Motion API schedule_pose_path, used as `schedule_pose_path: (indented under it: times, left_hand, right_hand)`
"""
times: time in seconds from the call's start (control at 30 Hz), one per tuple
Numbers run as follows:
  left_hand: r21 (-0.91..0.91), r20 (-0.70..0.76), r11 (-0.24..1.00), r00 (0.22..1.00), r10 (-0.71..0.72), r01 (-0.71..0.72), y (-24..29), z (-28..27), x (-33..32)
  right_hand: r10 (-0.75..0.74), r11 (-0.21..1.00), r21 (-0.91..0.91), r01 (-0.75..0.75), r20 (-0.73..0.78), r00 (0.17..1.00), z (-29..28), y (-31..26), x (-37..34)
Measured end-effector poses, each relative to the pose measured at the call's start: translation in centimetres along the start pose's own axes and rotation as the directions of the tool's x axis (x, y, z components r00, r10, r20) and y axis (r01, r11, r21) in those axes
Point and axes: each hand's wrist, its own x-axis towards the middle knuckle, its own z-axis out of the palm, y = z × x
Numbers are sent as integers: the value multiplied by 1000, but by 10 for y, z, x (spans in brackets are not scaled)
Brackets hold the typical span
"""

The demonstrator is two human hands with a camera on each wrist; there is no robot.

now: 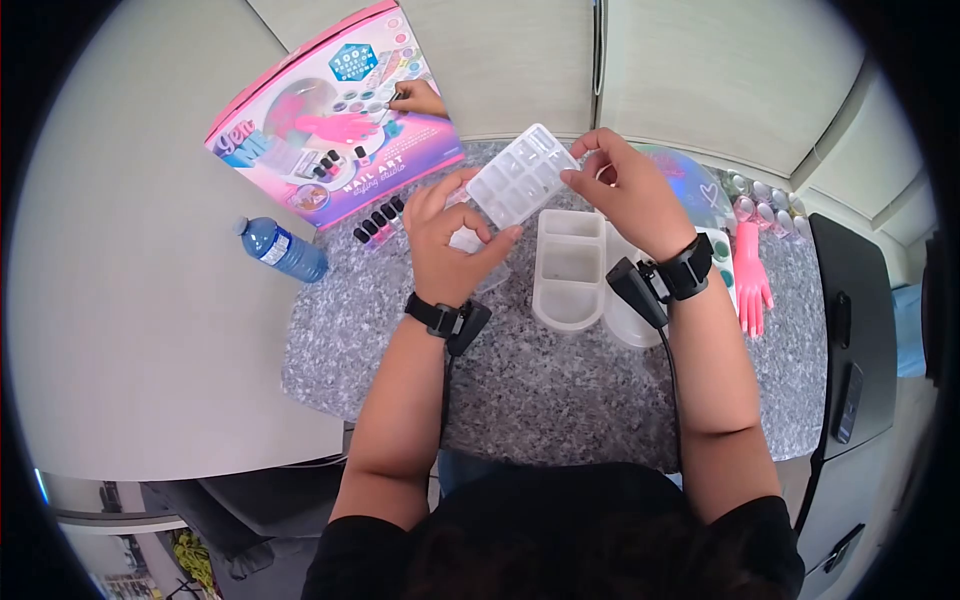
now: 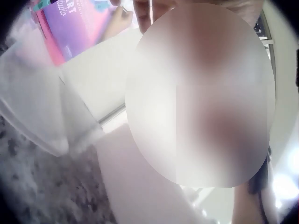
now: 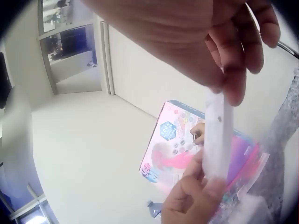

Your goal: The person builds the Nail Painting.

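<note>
A small white box [image 1: 513, 190] divided into several compartments is held up over the table, tilted, with small bits inside. My left hand [image 1: 450, 250] grips its lower left end between thumb and fingers. At the opposite end, the thumb and fingertip of my right hand [image 1: 640, 195] pinch the corner. Seen edge-on in the right wrist view, the box [image 3: 218, 140] spans between both hands. Below it on the table stands a white tray [image 1: 570, 312] with three compartments. Much of the left wrist view is blurred, with a clear plastic piece [image 2: 42, 112] at its left.
The nail art carton [image 1: 340, 180] stands at the back left, with small polish bottles [image 1: 380, 225] before it and a blue water bottle [image 1: 285, 250] beside it. A pink model hand [image 1: 750, 275] lies on the right of the granite table [image 1: 540, 390], below several clear-capped containers [image 1: 768, 210].
</note>
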Motion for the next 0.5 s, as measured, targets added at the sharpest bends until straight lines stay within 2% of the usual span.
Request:
schedule_pose_path:
  times: [0.03, 0.07, 0.13, 0.2, 0.23, 0.27, 0.3, 0.33, 0.37, 0.43, 0.5]
  left_hand:
    - [-3, 1, 1000, 1000, 1, -1, 0, -1, 0]
    - [-9, -3, 1000, 1000, 6, -6, 0, 0, 2]
    - [42, 23, 999, 999, 34, -35, 1, -2, 5]
    - [92, 59, 994, 997, 54, -59, -5, -9, 4]
    - [221, 148, 972, 983, -112, 78, -11, -15, 1]
    - [361, 212, 912, 936, -283, 194, -17, -23, -1]
    - [362, 215, 912, 935, -283, 193, -23, -28, -1]
    - [398, 205, 855, 877, -435, 332, -28, -33, -1]
    - [432, 188, 775, 795, -578, 461, -33, -37, -1]
    - [490, 156, 766, 822, -548, 417, -41, -42, -9]
    - [485, 250, 732, 726, -640, 478, -43, -45, -13]
  right_hand:
    - [-112, 988, -114, 104, -65, 992, 1, 1, 2]
    - [-116, 987, -121, 107, -67, 991, 2, 1, 2]
    - [-104, 977, 181, 115, -71, 992, 3, -1, -1]
    - [-76, 976, 199, 85, -52, 996, -4, -2, 0]
    - [-53, 972, 229, 59, -29, 998, -6, -3, 1]
    - [-48, 971, 231, 54, -29, 998, -10, -3, 1]
    - [-75, 993, 86, 82, -79, 994, -15, -2, 0]
    - [-110, 993, -62, 103, -124, 986, -19, 1, 0]
    - [-110, 993, -61, 104, -121, 986, -22, 3, 0]
    - [-59, 994, -96, 47, -126, 990, -27, 9, 2]
    - [-63, 995, -80, 56, -97, 993, -28, 18, 5]
